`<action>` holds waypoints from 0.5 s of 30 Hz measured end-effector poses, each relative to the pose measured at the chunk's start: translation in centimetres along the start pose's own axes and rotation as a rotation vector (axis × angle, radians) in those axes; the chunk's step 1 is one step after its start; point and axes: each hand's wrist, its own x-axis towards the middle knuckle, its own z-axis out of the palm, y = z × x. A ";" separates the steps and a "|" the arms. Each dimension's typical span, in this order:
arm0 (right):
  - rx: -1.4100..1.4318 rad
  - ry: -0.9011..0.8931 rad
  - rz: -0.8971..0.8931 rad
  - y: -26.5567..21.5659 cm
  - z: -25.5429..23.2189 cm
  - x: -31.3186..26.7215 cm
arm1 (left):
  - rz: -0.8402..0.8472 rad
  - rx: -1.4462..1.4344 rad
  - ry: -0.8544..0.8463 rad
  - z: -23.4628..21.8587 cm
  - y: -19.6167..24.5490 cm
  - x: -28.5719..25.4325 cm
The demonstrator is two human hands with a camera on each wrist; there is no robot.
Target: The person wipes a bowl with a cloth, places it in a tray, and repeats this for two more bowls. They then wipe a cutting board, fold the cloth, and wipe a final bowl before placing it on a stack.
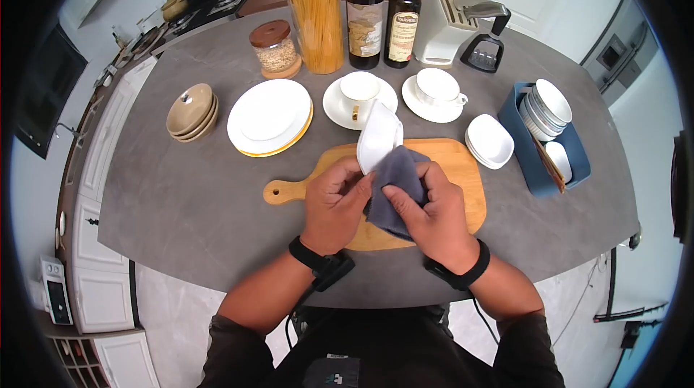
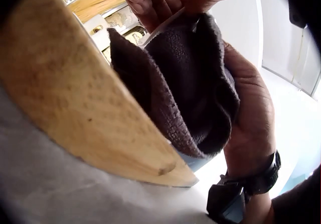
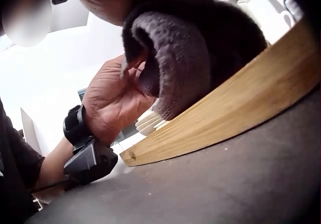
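In the head view a white dish is held tilted above the wooden board, its lower edge pinched by the left hand. The right hand grips a grey cloth, thumb on top, against the dish's lower right side. Both wrist views show the cloth hanging in folds beside the board; there it hides most of the dish.
Around the board stand brown bowls, white plates, two cups on saucers, small white dishes and a blue bin with bowls. Behind are a pasta jar, bottles and a knife block.
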 end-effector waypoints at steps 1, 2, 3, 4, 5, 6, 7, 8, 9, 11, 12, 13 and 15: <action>-0.075 0.024 -0.073 -0.3 0.0 0.0 | -0.033 0.021 -0.034 -0.3 -0.1 -0.1; -0.150 0.047 -0.145 -0.5 -0.1 0.0 | -0.066 0.041 -0.068 -0.4 -0.3 -0.1; -0.156 0.053 -0.143 -0.6 -0.3 0.1 | -0.066 0.037 -0.075 -0.2 0.0 0.0; -0.246 0.079 -0.251 -0.6 -0.5 0.4 | 0.000 0.097 -0.114 0.0 0.5 0.1; -0.336 0.105 -0.358 -0.6 -0.7 0.7 | 0.067 0.155 -0.152 0.1 0.7 0.1; -0.341 0.109 -0.353 -0.5 -1.0 1.0 | 0.064 0.151 -0.159 0.1 0.5 0.1; -0.382 0.161 -0.366 -0.3 -1.3 1.4 | 0.106 0.183 -0.201 -0.1 0.1 0.0; -0.422 0.213 -0.381 -0.1 -1.6 1.8 | 0.151 0.216 -0.242 -0.2 0.0 0.0; -0.424 0.216 -0.382 0.0 -1.7 2.1 | 0.153 0.215 -0.244 -0.2 0.5 -0.1; -0.309 0.303 -0.276 0.4 -1.9 2.6 | 0.027 0.213 -0.199 0.0 2.1 -0.4; -0.234 0.300 -0.193 0.3 -2.1 2.9 | 0.045 0.192 -0.158 -0.4 1.5 -0.3; -0.234 0.304 -0.194 0.3 -2.4 2.9 | 0.047 0.193 -0.161 -0.7 0.8 -0.2; -0.417 0.086 -0.059 0.4 -3.2 2.9 | 0.076 -0.049 0.003 -1.3 -0.1 0.5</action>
